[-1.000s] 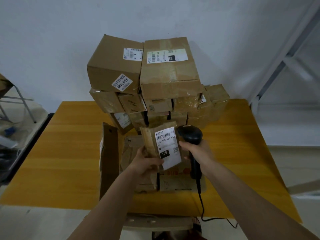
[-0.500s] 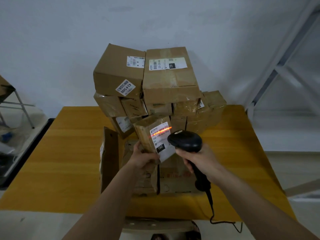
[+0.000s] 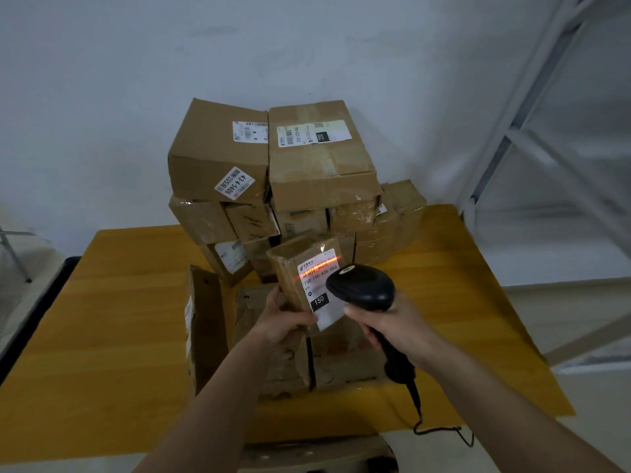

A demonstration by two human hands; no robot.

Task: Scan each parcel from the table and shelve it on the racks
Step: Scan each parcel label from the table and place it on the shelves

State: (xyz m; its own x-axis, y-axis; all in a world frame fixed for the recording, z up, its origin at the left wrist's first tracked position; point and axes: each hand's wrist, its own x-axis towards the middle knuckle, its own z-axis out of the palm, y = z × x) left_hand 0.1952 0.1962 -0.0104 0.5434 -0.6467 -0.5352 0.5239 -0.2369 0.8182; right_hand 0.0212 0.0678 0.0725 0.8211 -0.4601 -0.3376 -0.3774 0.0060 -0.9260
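The left hand [image 3: 283, 324] grips a small brown parcel [image 3: 300, 268] by its lower near end, fingers and thumb curled round it, and holds it tilted above the yellow table [image 3: 112, 329], its white label [image 3: 321, 291] turned toward the camera. The label carries a barcode, the characters "150 150 A76 050" and a black block reading "150". The right hand [image 3: 389, 327] is clamped round the handle of a black scanner [image 3: 362, 288], whose head sits just right of the label and overlaps its right edge. An orange-red beam line [image 3: 319, 268] falls across the barcode at the top of the label. The scanner's cable [image 3: 437, 430] trails from the handle's base over the near edge of the table. Behind the parcel, at the far middle of the table, stands a stack of boxes [image 3: 273, 206] against the grey wall [image 3: 239, 56]; the two biggest lie side by side on top, the left box [image 3: 211, 158] with a sticker reading "43-4-5406", the right box [image 3: 317, 165] with a label marked "220". Below the hands lie flat cartons [image 3: 345, 356], and a thin carton [image 3: 205, 322] stands on edge to their left. A pale metal rack [image 3: 532, 124] rises at the far right, beside the table.
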